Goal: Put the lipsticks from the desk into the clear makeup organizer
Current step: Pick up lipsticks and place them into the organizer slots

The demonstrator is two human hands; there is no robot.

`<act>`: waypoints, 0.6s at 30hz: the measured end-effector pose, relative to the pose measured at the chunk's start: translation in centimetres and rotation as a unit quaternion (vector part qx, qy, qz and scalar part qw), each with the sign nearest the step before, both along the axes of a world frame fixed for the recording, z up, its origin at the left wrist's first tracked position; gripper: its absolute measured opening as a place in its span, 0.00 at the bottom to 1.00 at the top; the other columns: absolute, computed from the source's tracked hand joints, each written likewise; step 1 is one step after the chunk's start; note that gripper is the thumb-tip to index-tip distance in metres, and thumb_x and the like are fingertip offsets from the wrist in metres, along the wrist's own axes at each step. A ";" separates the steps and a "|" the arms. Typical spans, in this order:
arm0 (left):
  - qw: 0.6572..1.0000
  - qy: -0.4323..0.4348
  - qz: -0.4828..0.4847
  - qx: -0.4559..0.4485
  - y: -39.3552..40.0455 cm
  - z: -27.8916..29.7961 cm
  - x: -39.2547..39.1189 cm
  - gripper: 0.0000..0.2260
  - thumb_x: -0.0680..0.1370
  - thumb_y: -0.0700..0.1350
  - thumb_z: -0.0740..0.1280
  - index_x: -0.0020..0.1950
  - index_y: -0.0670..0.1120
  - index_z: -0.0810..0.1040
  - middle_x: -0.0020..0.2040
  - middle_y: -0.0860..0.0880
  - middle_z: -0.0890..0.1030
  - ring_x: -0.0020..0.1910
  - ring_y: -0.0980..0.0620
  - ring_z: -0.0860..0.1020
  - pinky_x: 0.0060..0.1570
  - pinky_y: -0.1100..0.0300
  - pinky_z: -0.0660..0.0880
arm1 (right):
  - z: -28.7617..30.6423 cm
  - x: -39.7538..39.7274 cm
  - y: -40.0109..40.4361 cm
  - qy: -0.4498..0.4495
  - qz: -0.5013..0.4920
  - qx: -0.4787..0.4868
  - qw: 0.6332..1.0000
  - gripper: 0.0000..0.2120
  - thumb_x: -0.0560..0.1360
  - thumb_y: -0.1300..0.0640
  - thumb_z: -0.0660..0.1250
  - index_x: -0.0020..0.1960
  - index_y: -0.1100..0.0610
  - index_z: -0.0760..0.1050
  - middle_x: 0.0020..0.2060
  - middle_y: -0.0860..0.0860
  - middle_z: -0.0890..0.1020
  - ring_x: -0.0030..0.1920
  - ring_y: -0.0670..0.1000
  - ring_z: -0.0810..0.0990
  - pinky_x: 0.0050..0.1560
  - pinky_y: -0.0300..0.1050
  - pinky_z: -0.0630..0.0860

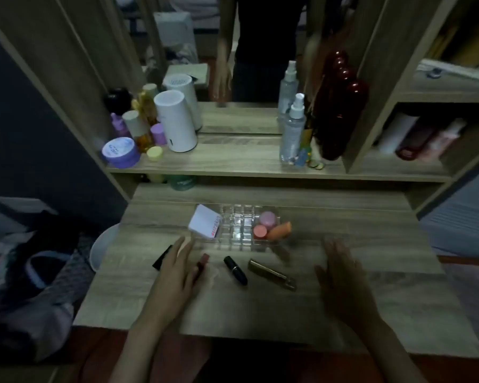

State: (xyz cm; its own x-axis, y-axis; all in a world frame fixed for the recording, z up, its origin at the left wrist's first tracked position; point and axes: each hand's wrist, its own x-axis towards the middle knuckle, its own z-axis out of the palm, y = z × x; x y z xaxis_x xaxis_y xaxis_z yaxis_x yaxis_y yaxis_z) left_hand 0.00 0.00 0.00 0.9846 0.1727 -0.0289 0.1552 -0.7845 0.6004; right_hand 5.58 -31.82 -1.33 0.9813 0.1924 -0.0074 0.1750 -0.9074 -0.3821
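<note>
Head view, dim, slightly blurred.

Worktop [371, 308]: wood-grain, pale.

Clear makeup organizer [239, 229]: sits centre-rear of worktop; grid compartments in the middle look unfilled. Right section holds a pink round pot [268, 219], a coral round pot [260, 231] and an orange tube [279, 230] lying tilted. White compact box [206, 221] at its left end, tilted; in or against the organizer, cannot tell.

Lipsticks, all lying flat on worktop in front of organizer, L to R:
- black lipstick, far left [162, 257], partly hidden behind left hand
- pink lipstick [202, 265], touching or just beside left hand's thumb side
- black bullet lipstick [235, 270], apart from both hands
- gold lipstick [271, 275], longest, angled toward the right

Left hand [174, 277]: palm down, fingers [181, 248] extended and loosely spread, holding nothing.

Right hand [343, 283]: hovers over bare worktop right of the gold lipstick, fingers spread wide, nothing held; motion-blurred.

Shelf [233, 161] behind: bottles, jars, white cylinder [174, 123], spray bottle [292, 131].
</note>
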 end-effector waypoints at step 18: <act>0.997 0.076 0.029 0.011 1.7 -5.3 2.1 0.14 0.74 0.45 0.66 0.58 0.43 0.73 0.57 0.45 0.76 0.57 0.46 0.73 0.51 0.51 0.75 | -2.0 3.4 1.8 0.163 -0.153 0.001 0.975 0.19 0.71 0.66 0.66 0.60 0.64 0.66 0.52 0.69 0.76 0.50 0.67 0.75 0.47 0.55 0.72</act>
State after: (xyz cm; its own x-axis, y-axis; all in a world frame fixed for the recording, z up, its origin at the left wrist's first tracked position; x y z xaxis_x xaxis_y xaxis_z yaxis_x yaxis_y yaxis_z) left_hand 2.08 1.68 -5.33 0.9573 0.2317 -0.1730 0.2890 -0.7846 0.5485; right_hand 8.98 -30.03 -3.34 0.9380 -0.1084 -0.3292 -0.2347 -0.8976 -0.3732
